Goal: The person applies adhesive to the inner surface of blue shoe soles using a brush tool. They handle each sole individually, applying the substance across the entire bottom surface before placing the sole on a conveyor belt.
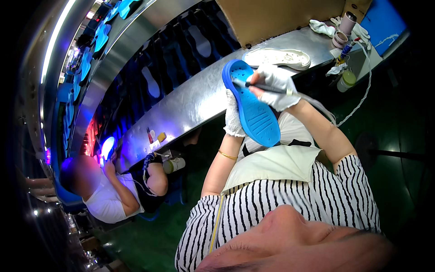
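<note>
A blue shoe sole point(253, 106) is held upright in front of me, its ribbed inner face toward the camera. My left hand point(232, 117), in a white glove, grips it from behind along its left edge. My right hand point(277, 86), also in a white glove, holds a thin dark brush-like tool point(265, 87) whose tip rests on the upper part of the sole. A white cord runs from that hand toward the right. A white shoe point(277, 57) lies on the metal bench point(190, 99) just beyond the sole.
Rolls of tape point(340, 37), a small jar point(346, 79) and white cloths point(322, 28) sit at the bench's far right end, beside a cardboard box point(276, 18). A conveyor with blue soles point(99, 36) runs behind. Another person point(113, 190) in white works at the left.
</note>
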Available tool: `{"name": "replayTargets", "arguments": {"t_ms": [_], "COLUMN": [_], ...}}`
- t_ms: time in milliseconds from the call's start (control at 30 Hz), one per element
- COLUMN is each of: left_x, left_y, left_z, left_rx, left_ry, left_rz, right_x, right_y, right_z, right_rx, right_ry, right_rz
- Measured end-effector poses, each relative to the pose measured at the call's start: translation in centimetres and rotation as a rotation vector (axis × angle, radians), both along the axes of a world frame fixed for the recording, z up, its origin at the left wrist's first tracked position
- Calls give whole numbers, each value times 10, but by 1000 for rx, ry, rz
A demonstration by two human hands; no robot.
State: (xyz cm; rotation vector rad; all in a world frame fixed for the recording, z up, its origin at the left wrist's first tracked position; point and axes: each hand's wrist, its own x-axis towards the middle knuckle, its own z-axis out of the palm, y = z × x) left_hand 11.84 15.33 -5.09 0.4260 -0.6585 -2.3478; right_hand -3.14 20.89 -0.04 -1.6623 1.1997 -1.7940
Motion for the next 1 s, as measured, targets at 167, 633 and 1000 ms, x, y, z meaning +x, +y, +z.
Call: {"name": "replayTargets", "arguments": {"t_ms": [167, 633, 1000], "left_x": [1, -6, 1], "left_y": [-8, -37, -9], "left_z": [0, 8, 42], "left_rx": [58, -70, 42], "left_ry": [274, 1, 354], "left_rz": [-122, 179, 58], "right_x": [-2, 20, -16], "right_y": [17, 26, 19], "right_z": [7, 1, 17], "right_rx": [93, -109, 296], "right_ry": [-116, 357, -140], "right_rz": [74, -86, 83]}}
